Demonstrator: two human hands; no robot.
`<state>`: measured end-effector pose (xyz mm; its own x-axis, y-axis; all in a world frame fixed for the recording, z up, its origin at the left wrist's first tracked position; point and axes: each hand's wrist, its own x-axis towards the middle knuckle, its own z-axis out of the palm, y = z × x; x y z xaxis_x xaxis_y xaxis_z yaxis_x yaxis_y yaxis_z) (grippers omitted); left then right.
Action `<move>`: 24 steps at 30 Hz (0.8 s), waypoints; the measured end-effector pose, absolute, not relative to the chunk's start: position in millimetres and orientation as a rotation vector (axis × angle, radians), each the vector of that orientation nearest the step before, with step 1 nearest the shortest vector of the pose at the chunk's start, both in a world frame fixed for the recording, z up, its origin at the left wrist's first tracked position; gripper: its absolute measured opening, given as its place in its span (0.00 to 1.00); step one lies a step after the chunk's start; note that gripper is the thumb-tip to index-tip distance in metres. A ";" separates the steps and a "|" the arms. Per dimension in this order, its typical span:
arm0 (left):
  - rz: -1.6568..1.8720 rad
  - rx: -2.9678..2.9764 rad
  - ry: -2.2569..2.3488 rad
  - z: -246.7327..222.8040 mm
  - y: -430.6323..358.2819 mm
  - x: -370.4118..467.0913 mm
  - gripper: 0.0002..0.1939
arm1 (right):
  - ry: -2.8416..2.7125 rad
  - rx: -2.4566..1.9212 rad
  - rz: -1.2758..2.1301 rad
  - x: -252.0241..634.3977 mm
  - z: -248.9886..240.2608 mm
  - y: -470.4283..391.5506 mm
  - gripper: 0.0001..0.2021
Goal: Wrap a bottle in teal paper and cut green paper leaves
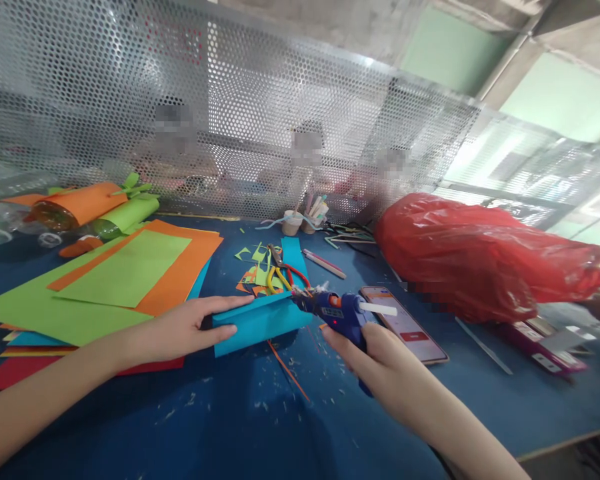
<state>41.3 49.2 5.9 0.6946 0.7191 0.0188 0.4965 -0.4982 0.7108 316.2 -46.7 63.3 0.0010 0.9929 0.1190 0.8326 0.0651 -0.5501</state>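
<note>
My left hand (195, 327) pinches the left end of a folded blue paper (260, 325), thumb in front and fingers along the top edge. My right hand (375, 360) is wrapped round a dark blue glue gun (347, 317) with a white glue stick in its back. The gun's nozzle points left and meets or nearly meets the paper's upper right edge. Just behind the paper lie scissors (275, 277) with yellow and red handles, among green and orange paper scraps (254, 270). Another blue strip (293, 253) lies flat beyond them.
Coloured sheets (130, 273) are stacked at the left, below paper-wrapped bottles (87, 203). A phone (407, 327) and a large red plastic bag (460, 247) lie at the right. Cups of pens (292, 223) stand at the back, before a perforated metal screen (280, 100) with people behind it.
</note>
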 end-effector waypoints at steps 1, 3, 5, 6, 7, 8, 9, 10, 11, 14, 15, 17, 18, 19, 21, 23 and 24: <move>0.408 2.203 0.929 6.2 49.0 41.5 0.27 | -1.886 -1.793 0.471 312.9 64.5 -47.5 0.19; 0.414 2.201 0.933 6.6 48.6 41.9 0.27 | -1.912 -1.745 0.527 304.4 66.9 -48.8 0.20; 0.427 2.197 0.931 6.2 48.3 42.0 0.27 | -1.940 -1.711 0.580 294.5 69.0 -49.2 0.20; 0.433 2.193 0.929 5.5 48.4 42.0 0.27 | -1.951 -1.697 0.603 289.7 69.9 -49.0 0.20; 0.439 2.190 0.933 4.5 48.7 41.9 0.27 | -1.964 -1.679 0.629 285.1 70.8 -48.6 0.19; 0.445 2.187 0.944 3.2 49.0 41.9 0.26 | -1.976 -1.657 0.655 281.0 71.7 -48.0 0.19; 0.449 2.181 0.958 2.0 49.4 41.9 0.26 | -1.986 -1.634 0.681 277.4 72.7 -47.4 0.18; 0.455 2.174 0.972 1.0 49.7 41.9 0.27 | -1.995 -1.615 0.708 274.5 73.5 -46.7 0.17; 0.459 2.168 0.978 0.3 49.9 42.0 0.27 | -2.001 -1.601 0.729 272.4 74.3 -46.2 0.17; 0.469 2.165 0.967 0.8 49.8 42.4 0.27 | -2.005 -1.609 0.743 271.5 75.7 -44.9 0.17; 0.467 2.166 0.961 1.7 49.6 42.4 0.27 | -2.002 -1.624 0.740 273.0 75.9 -44.6 0.17; 0.452 2.165 0.950 3.5 48.9 42.3 0.27 | -1.995 -1.654 0.734 277.8 76.1 -43.9 0.19; 0.443 2.164 0.944 4.3 48.7 42.2 0.26 | -1.992 -1.667 0.730 280.8 76.2 -43.5 0.19; 0.435 2.163 0.936 4.8 48.5 42.0 0.26 | -1.989 -1.673 0.720 284.0 76.3 -43.2 0.20; 0.429 2.164 0.924 5.3 48.4 41.7 0.26 | -1.986 -1.670 0.685 290.4 76.2 -42.7 0.19; 0.426 2.166 0.924 5.6 48.6 41.5 0.27 | -1.963 -1.694 0.630 296.6 74.8 -42.4 0.19; 0.421 2.170 0.926 5.7 48.8 41.4 0.27 | -1.946 -1.718 0.604 299.7 73.5 -42.4 0.19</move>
